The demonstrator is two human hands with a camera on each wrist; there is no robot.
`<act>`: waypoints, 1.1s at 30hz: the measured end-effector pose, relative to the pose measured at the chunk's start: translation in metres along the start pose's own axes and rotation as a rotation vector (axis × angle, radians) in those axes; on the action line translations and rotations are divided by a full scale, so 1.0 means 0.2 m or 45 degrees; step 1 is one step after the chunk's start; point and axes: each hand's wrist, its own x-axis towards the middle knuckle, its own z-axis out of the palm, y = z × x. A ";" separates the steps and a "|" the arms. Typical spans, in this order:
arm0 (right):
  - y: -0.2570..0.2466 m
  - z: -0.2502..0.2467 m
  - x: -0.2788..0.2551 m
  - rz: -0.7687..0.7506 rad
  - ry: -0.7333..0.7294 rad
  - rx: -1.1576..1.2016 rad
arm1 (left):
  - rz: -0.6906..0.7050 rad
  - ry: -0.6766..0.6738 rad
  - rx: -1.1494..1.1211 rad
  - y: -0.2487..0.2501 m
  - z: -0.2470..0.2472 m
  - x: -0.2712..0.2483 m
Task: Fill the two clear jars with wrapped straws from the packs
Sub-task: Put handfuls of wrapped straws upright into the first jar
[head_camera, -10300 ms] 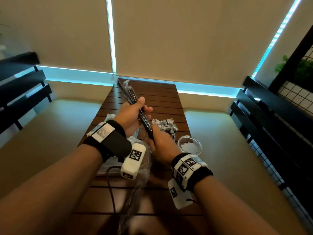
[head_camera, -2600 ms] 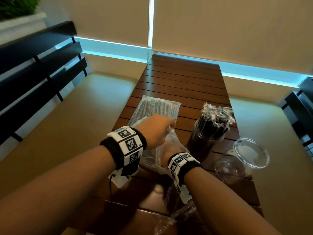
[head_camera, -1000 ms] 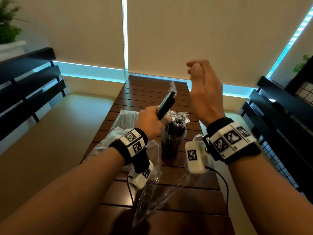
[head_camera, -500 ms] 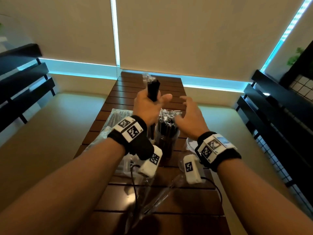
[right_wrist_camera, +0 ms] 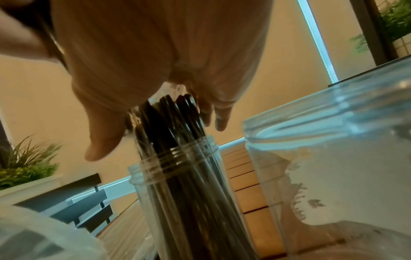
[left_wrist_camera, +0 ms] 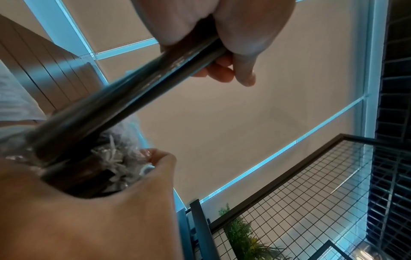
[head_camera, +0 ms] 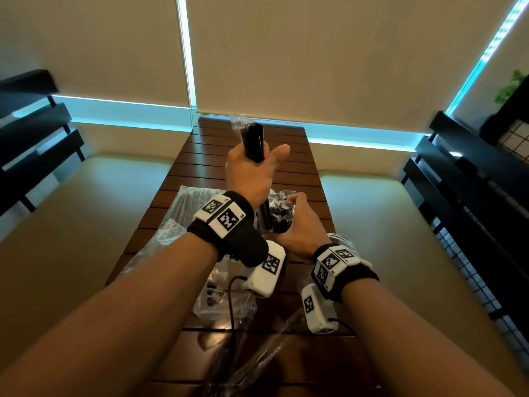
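Note:
My left hand [head_camera: 256,161] grips a bundle of black wrapped straws [head_camera: 253,141] upright over the table. The bundle's lower end reaches down beside the crinkled wrapper tops [head_camera: 282,206] of the straws in the first clear jar [right_wrist_camera: 177,177]. My right hand [head_camera: 290,216] curls round those standing straws [right_wrist_camera: 175,112] just above the jar's mouth, thumb on one side and fingers on the other. In the left wrist view the bundle [left_wrist_camera: 133,98] runs from my left hand [left_wrist_camera: 222,58] down to my right hand [left_wrist_camera: 115,202]. The second clear jar [right_wrist_camera: 333,158] stands close on the right with no straws in it.
A straw pack [head_camera: 186,207] and loose clear plastic wrap [head_camera: 229,310] lie on the slatted wooden table [head_camera: 249,179] to the left of and in front of the jars. Beige benches flank the table. A black wire-grid rack [head_camera: 472,224] stands at the right.
My right hand came down from the air and closed round the straws in the jar. My left hand turned the bundle upright and lowered it to the jar.

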 end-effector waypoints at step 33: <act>0.03 0.04 0.03 0.043 0.085 -0.085 | -0.180 -0.411 0.012 -0.28 0.02 0.01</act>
